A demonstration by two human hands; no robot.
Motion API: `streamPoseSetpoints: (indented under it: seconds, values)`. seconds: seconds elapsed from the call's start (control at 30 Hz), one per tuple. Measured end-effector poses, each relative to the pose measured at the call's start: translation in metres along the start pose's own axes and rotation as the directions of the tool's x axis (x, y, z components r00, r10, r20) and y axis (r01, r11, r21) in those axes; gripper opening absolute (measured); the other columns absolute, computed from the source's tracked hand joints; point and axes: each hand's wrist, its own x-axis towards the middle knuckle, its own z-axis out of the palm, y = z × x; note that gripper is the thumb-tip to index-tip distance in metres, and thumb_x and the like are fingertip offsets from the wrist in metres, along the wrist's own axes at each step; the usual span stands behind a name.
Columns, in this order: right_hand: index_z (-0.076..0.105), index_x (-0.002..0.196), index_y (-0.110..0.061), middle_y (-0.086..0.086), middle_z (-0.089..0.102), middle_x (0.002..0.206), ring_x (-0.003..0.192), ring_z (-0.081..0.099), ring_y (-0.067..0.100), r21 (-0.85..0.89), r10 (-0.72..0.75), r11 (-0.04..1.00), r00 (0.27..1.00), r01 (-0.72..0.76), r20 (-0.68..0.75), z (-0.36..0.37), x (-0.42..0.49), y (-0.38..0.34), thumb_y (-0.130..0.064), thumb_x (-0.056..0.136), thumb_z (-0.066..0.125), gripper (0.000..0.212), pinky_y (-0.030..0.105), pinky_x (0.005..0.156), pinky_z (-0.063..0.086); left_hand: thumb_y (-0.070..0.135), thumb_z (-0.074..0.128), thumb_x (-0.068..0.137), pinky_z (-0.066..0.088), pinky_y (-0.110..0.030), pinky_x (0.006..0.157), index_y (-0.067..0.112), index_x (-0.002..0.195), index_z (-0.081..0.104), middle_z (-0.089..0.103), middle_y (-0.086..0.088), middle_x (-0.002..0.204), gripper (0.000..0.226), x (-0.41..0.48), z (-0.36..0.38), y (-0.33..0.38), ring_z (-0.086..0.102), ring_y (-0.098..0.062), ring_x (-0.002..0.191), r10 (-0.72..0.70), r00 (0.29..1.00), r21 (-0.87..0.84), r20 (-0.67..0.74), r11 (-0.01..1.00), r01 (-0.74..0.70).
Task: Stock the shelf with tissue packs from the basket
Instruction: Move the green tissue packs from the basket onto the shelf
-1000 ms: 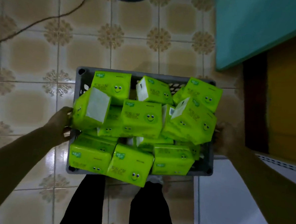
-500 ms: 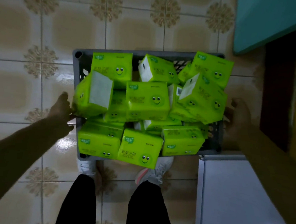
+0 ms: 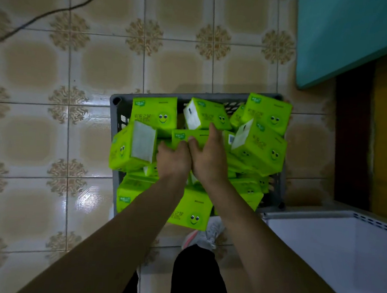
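Note:
A grey plastic basket (image 3: 117,106) stands on the tiled floor, piled with several bright green tissue packs printed with smiley faces. Both my hands are in the middle of the pile. My left hand (image 3: 173,159) curls over the left end of the central tissue pack (image 3: 189,136). My right hand (image 3: 209,157) lies over the same pack, thumb on its top and fingers wrapped toward its right side. Most of that pack is hidden under my hands. Other packs lean at the left (image 3: 129,150) and the right (image 3: 261,150).
A white shelf surface (image 3: 340,252) with a raised edge lies at the lower right, touching the basket's corner. A teal panel (image 3: 353,33) fills the upper right, with a dark gap beside it. A cable (image 3: 49,13) runs across the floor at upper left. My shoe (image 3: 205,236) is just behind the basket.
My hands have left the basket's sides and come together on the central pack. The basket now sits lower in view, on the floor.

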Motion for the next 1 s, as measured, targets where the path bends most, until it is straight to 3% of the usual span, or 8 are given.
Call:
streamPoseSetpoints:
  seconds: [0.07, 0.23, 0.4, 0.53, 0.63, 0.7, 0.8, 1.0]
  values:
    - [0.03, 0.146, -0.007, 0.018, 0.034, 0.148, 0.138, 0.031, 0.028, -0.038, 0.059, 0.998, 0.998, -0.059, 0.014, 0.002, 0.006, 0.0, -0.028, 0.094, 0.052, 0.06, 0.033, 0.107, 0.026, 0.029, 0.052, 0.09, 0.042, -0.04, 0.095, -0.005, 0.124, 0.052, 0.056, -0.022, 0.128, 0.048, 0.004, 0.006, 0.001, 0.052, -0.037, 0.117, -0.122, 0.992, -0.026, 0.007, 0.992, 0.123]
    - [0.04, 0.14, -0.013, 0.01, 0.042, 0.145, 0.133, 0.038, 0.03, -0.096, 0.191, 0.976, 0.981, -0.194, -0.04, -0.007, 0.004, 0.007, -0.029, 0.092, 0.051, 0.052, 0.041, 0.103, 0.034, 0.025, 0.055, 0.092, 0.042, -0.034, 0.075, -0.004, 0.118, 0.057, 0.06, -0.015, 0.116, 0.04, -0.004, -0.007, 0.007, 0.057, -0.034, 0.11, -0.189, 0.981, 0.025, 0.047, 0.982, 0.188]
    - [0.05, 0.134, -0.019, 0.006, 0.047, 0.141, 0.131, 0.041, 0.03, -0.066, 0.219, 0.974, 0.976, -0.218, 0.003, -0.003, 0.002, 0.019, -0.031, 0.091, 0.052, 0.045, 0.044, 0.106, 0.036, 0.026, 0.072, 0.079, 0.053, -0.026, 0.059, 0.016, 0.11, 0.056, 0.062, -0.011, 0.11, 0.036, -0.006, -0.007, -0.005, 0.06, -0.025, 0.083, -0.101, 0.988, -0.097, 0.118, 0.989, 0.112]
    - [0.053, 0.131, -0.01, 0.012, 0.056, 0.132, 0.123, 0.051, 0.029, 0.242, 0.25, 0.94, 0.968, -0.238, -0.016, -0.014, -0.006, 0.019, -0.025, 0.09, 0.06, 0.044, 0.042, 0.102, 0.041, 0.025, 0.073, 0.078, 0.054, -0.04, 0.07, 0.023, 0.096, 0.047, 0.06, -0.011, 0.095, 0.032, -0.018, -0.025, -0.007, 0.055, -0.022, 0.068, 0.008, 0.996, -0.106, 0.087, 0.994, 0.001]
    - [0.046, 0.137, -0.014, 0.005, 0.051, 0.137, 0.125, 0.049, 0.02, 0.466, 0.262, 0.856, 0.965, -0.223, -0.019, -0.043, -0.038, 0.001, -0.029, 0.085, 0.069, 0.059, 0.038, 0.102, 0.042, 0.021, 0.066, 0.087, 0.052, -0.032, 0.063, 0.028, 0.106, 0.048, 0.06, -0.001, 0.085, 0.027, -0.052, -0.061, 0.014, 0.056, -0.015, 0.067, 0.117, 0.979, -0.198, 0.17, 0.977, -0.082]
    - [0.036, 0.144, -0.03, -0.005, 0.05, 0.14, 0.124, 0.051, 0.017, 0.606, 0.24, 0.751, 0.963, -0.262, 0.119, -0.07, -0.071, -0.023, -0.037, 0.081, 0.072, 0.073, 0.044, 0.098, 0.046, 0.02, 0.062, 0.09, 0.051, -0.027, 0.064, 0.034, 0.11, 0.05, 0.059, 0.006, 0.088, 0.028, -0.087, -0.093, 0.039, 0.058, -0.011, 0.077, 0.159, 0.944, -0.277, 0.288, 0.958, -0.076]
    - [0.037, 0.141, -0.039, -0.009, 0.058, 0.129, 0.113, 0.061, 0.02, 0.747, 0.116, 0.607, 0.96, -0.271, 0.254, -0.119, -0.125, -0.075, -0.036, 0.081, 0.07, 0.069, 0.048, 0.076, 0.057, 0.022, 0.059, 0.091, 0.05, -0.03, 0.073, 0.035, 0.119, 0.054, 0.063, 0.014, 0.091, 0.032, -0.145, -0.145, 0.079, 0.061, -0.012, 0.091, 0.29, 0.867, -0.277, 0.406, 0.943, -0.185]
    - [0.05, 0.131, -0.026, -0.005, 0.067, 0.106, 0.084, 0.071, 0.013, 0.819, -0.034, 0.568, 0.996, 0.085, -0.08, -0.211, -0.243, -0.191, -0.019, 0.088, 0.064, 0.046, 0.033, 0.058, 0.056, 0.036, 0.064, 0.081, 0.053, -0.036, 0.08, 0.037, 0.128, 0.05, 0.067, 0.006, 0.11, 0.049, -0.271, -0.233, 0.164, 0.065, -0.018, 0.102, 0.507, 0.661, -0.35, 0.553, 0.862, -0.368]
